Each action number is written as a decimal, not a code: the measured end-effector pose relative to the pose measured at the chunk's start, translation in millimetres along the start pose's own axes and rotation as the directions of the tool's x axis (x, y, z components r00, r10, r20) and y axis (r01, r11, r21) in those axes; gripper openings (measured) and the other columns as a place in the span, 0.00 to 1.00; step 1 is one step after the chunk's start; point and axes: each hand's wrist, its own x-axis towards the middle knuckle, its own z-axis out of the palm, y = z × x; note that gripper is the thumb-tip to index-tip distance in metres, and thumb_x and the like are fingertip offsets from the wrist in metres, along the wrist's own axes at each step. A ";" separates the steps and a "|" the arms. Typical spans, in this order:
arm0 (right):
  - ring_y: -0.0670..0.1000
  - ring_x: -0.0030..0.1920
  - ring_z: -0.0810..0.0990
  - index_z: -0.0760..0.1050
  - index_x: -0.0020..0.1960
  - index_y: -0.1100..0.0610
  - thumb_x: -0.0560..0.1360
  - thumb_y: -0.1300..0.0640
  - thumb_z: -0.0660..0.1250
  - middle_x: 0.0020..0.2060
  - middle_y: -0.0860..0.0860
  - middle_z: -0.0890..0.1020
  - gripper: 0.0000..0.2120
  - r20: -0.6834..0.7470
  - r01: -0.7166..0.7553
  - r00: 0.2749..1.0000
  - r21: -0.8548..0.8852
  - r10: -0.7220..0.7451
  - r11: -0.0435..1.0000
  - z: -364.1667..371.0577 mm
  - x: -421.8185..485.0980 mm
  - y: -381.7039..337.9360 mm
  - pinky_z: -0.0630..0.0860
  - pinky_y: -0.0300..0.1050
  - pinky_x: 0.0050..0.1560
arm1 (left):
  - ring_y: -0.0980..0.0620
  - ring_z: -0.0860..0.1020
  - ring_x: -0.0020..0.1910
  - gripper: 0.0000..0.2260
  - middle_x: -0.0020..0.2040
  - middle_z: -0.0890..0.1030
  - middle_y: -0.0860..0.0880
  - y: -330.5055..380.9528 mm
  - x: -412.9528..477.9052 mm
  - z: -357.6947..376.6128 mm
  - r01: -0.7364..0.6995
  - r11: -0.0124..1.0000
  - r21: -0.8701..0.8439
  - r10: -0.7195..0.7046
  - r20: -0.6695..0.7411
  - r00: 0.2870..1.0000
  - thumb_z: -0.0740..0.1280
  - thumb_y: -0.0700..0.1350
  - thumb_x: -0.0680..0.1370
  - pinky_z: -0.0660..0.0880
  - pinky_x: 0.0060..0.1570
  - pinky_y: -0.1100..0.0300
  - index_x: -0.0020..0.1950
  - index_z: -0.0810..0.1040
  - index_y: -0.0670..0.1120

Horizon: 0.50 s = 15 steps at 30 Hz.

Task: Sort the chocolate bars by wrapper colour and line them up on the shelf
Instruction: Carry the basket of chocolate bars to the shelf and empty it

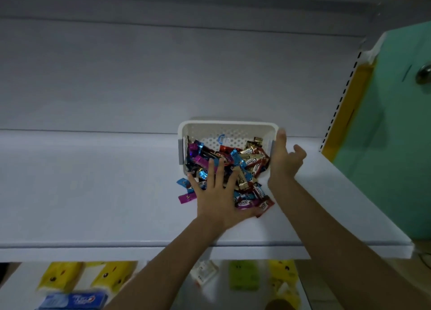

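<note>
White shelf (93, 193), front edge unguarded. Basket (228, 132) tipped on its side, chocolate bars (247, 167) spilling forward onto the shelf, colours mixed. Left grip (217, 193) flat, fingers spread, pressing the pile. Right grip (283, 162) braces the basket wall, clasping nothing. Risk: a hard rake likely sends bars over the edge.

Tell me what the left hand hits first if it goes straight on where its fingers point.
The left hand lies flat on the spilled chocolate bars, fingers toward the tipped basket. It would probably first push into the bars heaped in the basket's mouth, though depth is unclear.
</note>
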 end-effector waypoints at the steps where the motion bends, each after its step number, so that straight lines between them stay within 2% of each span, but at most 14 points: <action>1: 0.58 0.68 0.68 0.58 0.73 0.58 0.71 0.36 0.66 0.71 0.57 0.64 0.41 0.008 -0.034 0.999 0.011 0.034 0.999 5.5 3.2 -16.1 0.68 0.48 0.62 | 0.42 0.32 0.75 0.53 0.79 0.38 0.46 -3.4 2.4 -0.7 0.044 0.999 0.011 -0.045 0.075 0.996 0.41 0.83 0.59 0.26 0.61 0.29 0.79 0.46 0.57; 4: 0.60 0.70 0.66 0.56 0.75 0.57 0.66 0.29 0.65 0.73 0.56 0.64 0.48 0.168 -0.237 0.952 -0.115 0.254 0.965 21.6 15.6 -52.2 0.64 0.61 0.67 | 0.41 0.28 0.73 0.54 0.77 0.31 0.47 -17.9 4.1 -3.6 0.206 0.978 -0.027 -0.194 0.232 0.953 0.49 0.83 0.60 0.31 0.61 0.26 0.78 0.38 0.57; 6: 0.63 0.71 0.63 0.57 0.75 0.54 0.67 0.30 0.66 0.74 0.55 0.62 0.47 0.287 -0.329 0.872 -0.256 0.397 0.909 25.7 15.5 -57.0 0.59 0.69 0.66 | 0.40 0.28 0.73 0.54 0.76 0.30 0.47 -24.5 0.6 -2.3 0.287 0.954 -0.081 -0.253 0.291 0.923 0.50 0.83 0.60 0.34 0.63 0.25 0.77 0.35 0.58; 7: 0.63 0.71 0.63 0.57 0.75 0.53 0.68 0.33 0.68 0.74 0.55 0.62 0.45 0.316 -0.343 0.850 -0.275 0.421 0.898 26.5 16.1 -53.4 0.60 0.69 0.65 | 0.39 0.28 0.73 0.54 0.76 0.30 0.47 -26.1 -1.1 -1.0 0.298 0.950 -0.094 -0.258 0.304 0.917 0.50 0.83 0.59 0.35 0.64 0.25 0.77 0.35 0.58; 9: 0.62 0.67 0.66 0.58 0.75 0.54 0.69 0.40 0.71 0.72 0.56 0.64 0.41 0.318 -0.332 0.864 -0.224 0.391 0.916 26.6 16.1 -45.6 0.67 0.65 0.62 | 0.38 0.27 0.72 0.55 0.76 0.28 0.47 -27.7 2.3 0.3 0.288 0.952 -0.101 -0.244 0.311 0.918 0.50 0.83 0.58 0.35 0.63 0.25 0.77 0.35 0.58; 11: 0.58 0.58 0.69 0.59 0.73 0.56 0.70 0.45 0.71 0.67 0.56 0.67 0.38 0.293 -0.291 0.898 -0.160 0.327 0.943 27.4 15.0 -39.7 0.71 0.61 0.58 | 0.39 0.26 0.72 0.55 0.75 0.28 0.47 -31.5 11.4 0.5 0.278 0.955 -0.108 -0.234 0.306 0.923 0.52 0.82 0.59 0.36 0.63 0.24 0.77 0.35 0.58; 15: 0.51 0.47 0.72 0.65 0.67 0.56 0.72 0.50 0.68 0.50 0.50 0.72 0.27 0.240 -0.168 0.957 -0.005 0.164 0.986 32.1 12.7 -21.1 0.74 0.49 0.52 | 0.39 0.28 0.73 0.54 0.75 0.27 0.47 -45.0 27.9 3.2 0.263 0.958 -0.115 -0.220 0.296 0.930 0.56 0.80 0.62 0.38 0.64 0.25 0.77 0.34 0.57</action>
